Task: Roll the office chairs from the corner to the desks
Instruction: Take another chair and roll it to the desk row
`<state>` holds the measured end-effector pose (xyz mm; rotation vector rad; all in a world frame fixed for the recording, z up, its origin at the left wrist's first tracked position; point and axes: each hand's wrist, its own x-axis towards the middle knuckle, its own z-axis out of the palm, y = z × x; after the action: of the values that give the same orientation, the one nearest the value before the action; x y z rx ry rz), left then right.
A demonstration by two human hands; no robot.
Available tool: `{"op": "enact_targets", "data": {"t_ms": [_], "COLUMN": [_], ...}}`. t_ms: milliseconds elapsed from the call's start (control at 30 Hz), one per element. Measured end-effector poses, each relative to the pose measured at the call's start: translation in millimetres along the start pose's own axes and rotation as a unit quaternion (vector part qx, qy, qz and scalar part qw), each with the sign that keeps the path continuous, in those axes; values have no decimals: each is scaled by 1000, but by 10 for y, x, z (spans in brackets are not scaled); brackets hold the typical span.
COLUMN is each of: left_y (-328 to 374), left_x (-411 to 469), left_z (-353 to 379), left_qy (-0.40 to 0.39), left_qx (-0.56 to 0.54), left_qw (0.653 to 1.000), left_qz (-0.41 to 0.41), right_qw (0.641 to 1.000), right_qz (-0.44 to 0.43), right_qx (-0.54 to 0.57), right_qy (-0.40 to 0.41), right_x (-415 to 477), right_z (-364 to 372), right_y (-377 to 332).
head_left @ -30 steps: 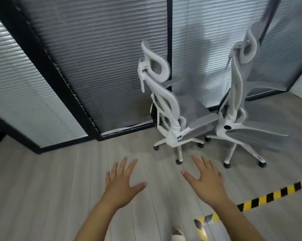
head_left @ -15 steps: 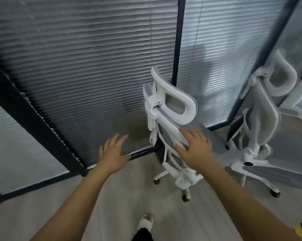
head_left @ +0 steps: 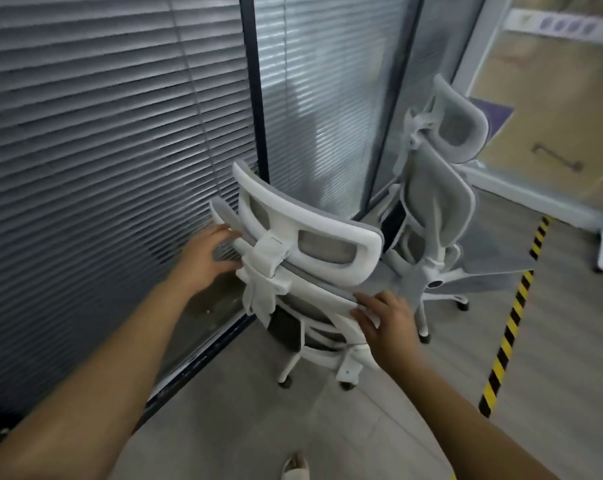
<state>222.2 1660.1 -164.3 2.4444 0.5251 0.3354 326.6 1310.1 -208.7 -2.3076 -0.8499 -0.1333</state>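
Two white-framed office chairs with grey mesh stand in the corner by the glass walls. The near chair has its back toward me, headrest uppermost. My left hand holds the left edge of its backrest, fingers above and thumb below. My right hand grips the right rim of the same backrest, below the headrest. The second chair stands behind and to the right, untouched, its seat pointing right.
Glass walls with grey blinds and black frames close off the left and back. Black-and-yellow floor tape runs along the right. A white-framed partition stands at the far right. My foot shows at the bottom on open grey floor.
I have stepped closer and the near chair's back now faces me. My left hand moved from mid-air onto its left edge, and my right hand shifted to the right rim.
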Motion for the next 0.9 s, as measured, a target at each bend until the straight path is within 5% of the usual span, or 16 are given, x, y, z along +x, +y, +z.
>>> {"op": "enact_targets", "data": {"t_ms": [267,500,733,900], "left_y": [384,625,793,951], "left_x": [-837,-1945,-2634,-2833], "left_z": [256,475,601,628], "left_qy": [5,-33,-86,-105], "left_qx": [-46,16,97,-34], "left_qw": [999,998,980,970], "left_qz": [10,51,153,216], "right_qw": [997,990,974,960], "right_qz": [70,117,185,218], "right_qx": [22,5,-81,-108], "right_qy": [-29,80,107,138], "right_x": [-648,-1887,-2990,-3669], "right_z": [-481,-728,-1125,-1320], "right_y": [47,-47,-222,-369]}}
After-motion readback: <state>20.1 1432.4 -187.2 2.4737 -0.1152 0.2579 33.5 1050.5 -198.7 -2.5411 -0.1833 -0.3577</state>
